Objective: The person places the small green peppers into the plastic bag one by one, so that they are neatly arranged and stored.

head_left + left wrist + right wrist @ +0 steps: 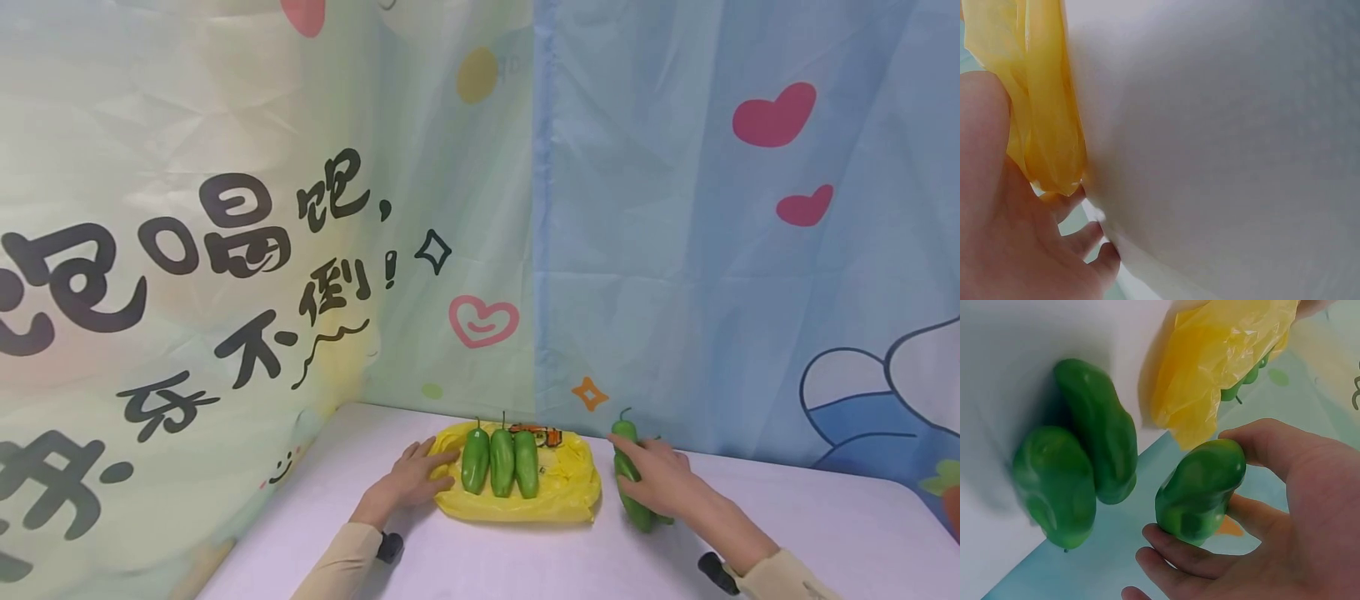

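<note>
Green glossy pepper (1200, 487), smooth and elongated, pinched between thumb and fingers of the right hand (663, 477): lower right of the head frame, centre of the right wrist frame. Near it, at left of that wrist frame, two plump green peppers (1100, 434) on the white tabletop (465, 567). Crumpled yellow plastic bag (555, 508) at lower centre of the head frame, under three green peppers in a row (502, 467). At its left edge, spread and touching: fingers of the left hand (411, 477). Upper right, pale-blue fabric backdrop (630, 208) with pink hearts (776, 121).
</note>
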Action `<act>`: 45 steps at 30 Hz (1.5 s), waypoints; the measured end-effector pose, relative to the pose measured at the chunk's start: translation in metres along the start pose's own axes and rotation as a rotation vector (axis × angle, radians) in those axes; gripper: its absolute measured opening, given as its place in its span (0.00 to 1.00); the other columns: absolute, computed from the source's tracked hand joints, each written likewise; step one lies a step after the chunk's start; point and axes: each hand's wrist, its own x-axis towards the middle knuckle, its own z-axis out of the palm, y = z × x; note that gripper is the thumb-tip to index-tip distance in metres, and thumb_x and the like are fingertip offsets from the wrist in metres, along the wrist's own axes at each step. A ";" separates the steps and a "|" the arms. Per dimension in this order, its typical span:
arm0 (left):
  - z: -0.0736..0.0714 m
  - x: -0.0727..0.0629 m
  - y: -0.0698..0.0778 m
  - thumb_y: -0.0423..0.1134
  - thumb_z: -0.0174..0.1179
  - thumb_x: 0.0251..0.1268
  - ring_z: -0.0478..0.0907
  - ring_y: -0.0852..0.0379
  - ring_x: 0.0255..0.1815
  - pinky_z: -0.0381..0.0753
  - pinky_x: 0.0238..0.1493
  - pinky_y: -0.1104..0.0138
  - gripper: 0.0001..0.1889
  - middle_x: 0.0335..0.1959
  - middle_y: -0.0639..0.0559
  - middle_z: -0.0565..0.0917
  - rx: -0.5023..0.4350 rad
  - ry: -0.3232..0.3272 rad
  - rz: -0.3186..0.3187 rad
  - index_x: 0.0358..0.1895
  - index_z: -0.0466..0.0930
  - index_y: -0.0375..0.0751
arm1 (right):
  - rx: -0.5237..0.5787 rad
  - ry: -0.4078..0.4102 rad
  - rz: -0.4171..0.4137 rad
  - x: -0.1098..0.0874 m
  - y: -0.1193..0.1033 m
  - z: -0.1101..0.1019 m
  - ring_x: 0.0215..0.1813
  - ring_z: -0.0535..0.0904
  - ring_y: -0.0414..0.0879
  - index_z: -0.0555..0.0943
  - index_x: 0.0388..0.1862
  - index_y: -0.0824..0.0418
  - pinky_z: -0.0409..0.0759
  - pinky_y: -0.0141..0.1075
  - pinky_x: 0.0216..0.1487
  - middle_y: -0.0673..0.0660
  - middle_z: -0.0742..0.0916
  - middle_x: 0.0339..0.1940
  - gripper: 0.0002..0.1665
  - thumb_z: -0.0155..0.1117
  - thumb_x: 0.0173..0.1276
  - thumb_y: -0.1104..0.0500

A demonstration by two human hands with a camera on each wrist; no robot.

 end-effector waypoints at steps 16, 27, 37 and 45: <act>0.000 -0.002 -0.001 0.55 0.55 0.72 0.49 0.29 0.80 0.54 0.74 0.31 0.27 0.81 0.39 0.55 0.007 -0.006 0.013 0.73 0.70 0.59 | 0.020 -0.001 -0.042 0.004 -0.016 0.003 0.58 0.77 0.65 0.69 0.75 0.56 0.73 0.68 0.52 0.70 0.81 0.58 0.37 0.66 0.67 0.54; -0.001 -0.003 0.001 0.55 0.55 0.72 0.49 0.29 0.80 0.54 0.73 0.31 0.27 0.81 0.39 0.55 0.005 -0.009 0.016 0.73 0.70 0.59 | 0.012 -0.019 -0.030 0.008 -0.026 0.010 0.62 0.75 0.68 0.69 0.75 0.54 0.72 0.71 0.53 0.71 0.79 0.61 0.37 0.65 0.67 0.54; -0.003 -0.004 0.003 0.55 0.55 0.73 0.49 0.30 0.80 0.54 0.73 0.30 0.27 0.81 0.39 0.55 0.010 -0.010 0.013 0.73 0.70 0.59 | 0.033 -0.008 -0.050 0.011 -0.036 0.011 0.64 0.74 0.70 0.70 0.74 0.55 0.69 0.73 0.58 0.73 0.78 0.64 0.37 0.67 0.66 0.54; -0.003 -0.004 0.003 0.55 0.55 0.72 0.48 0.30 0.81 0.54 0.74 0.31 0.27 0.81 0.40 0.55 0.001 -0.011 0.000 0.73 0.70 0.59 | 0.044 0.004 -0.070 0.018 -0.046 0.017 0.63 0.74 0.70 0.68 0.75 0.55 0.70 0.71 0.59 0.72 0.79 0.63 0.39 0.67 0.66 0.54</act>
